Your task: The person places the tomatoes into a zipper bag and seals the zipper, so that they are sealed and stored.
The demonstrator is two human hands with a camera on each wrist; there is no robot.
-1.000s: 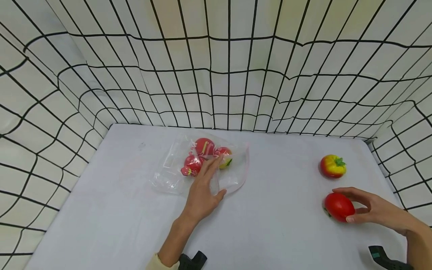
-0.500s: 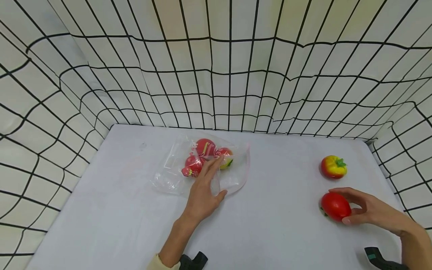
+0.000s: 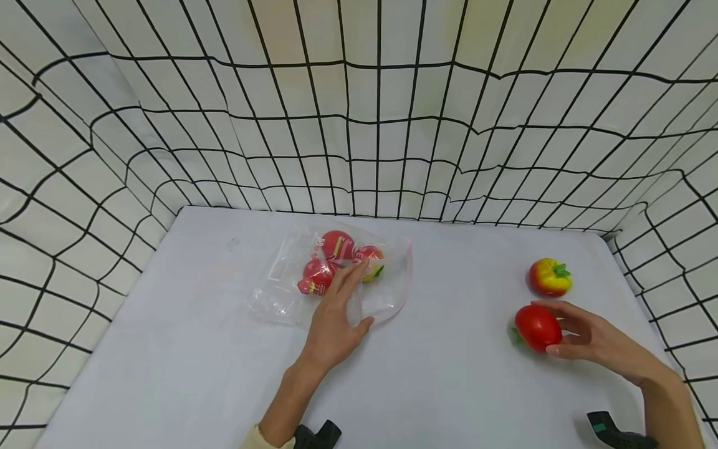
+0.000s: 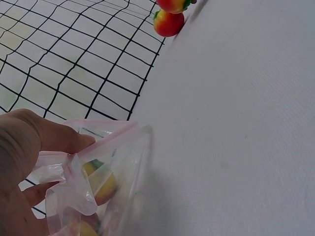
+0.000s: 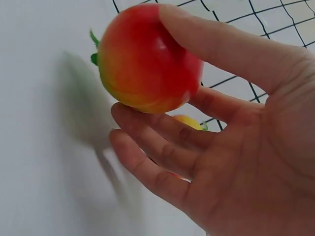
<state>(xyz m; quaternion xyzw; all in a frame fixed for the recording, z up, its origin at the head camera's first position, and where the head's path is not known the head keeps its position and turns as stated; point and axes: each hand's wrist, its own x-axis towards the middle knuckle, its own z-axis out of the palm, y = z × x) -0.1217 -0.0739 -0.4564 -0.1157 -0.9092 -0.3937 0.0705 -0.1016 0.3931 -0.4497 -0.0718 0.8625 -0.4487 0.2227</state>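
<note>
In the head view, a clear plastic zip bag with a pink-edged mouth lies left of centre, with three red fruits showing through it. My left hand holds the bag by its mouth; the left wrist view has the thumb over the pink edge and fingers on the bag's far side. Between thumb and fingertips, my right hand grips a red, tomato-like fruit with green leaves. The right wrist view shows it raised off the table, its shadow apart from it, and yellow on its underside.
A red-and-yellow fruit with a green top sits on the white table, just behind my right hand. Black wire mesh walls the back and both sides.
My right hand has carried the red fruit leftward and slightly away from me, off the table. My left hand and the bag look the same.
</note>
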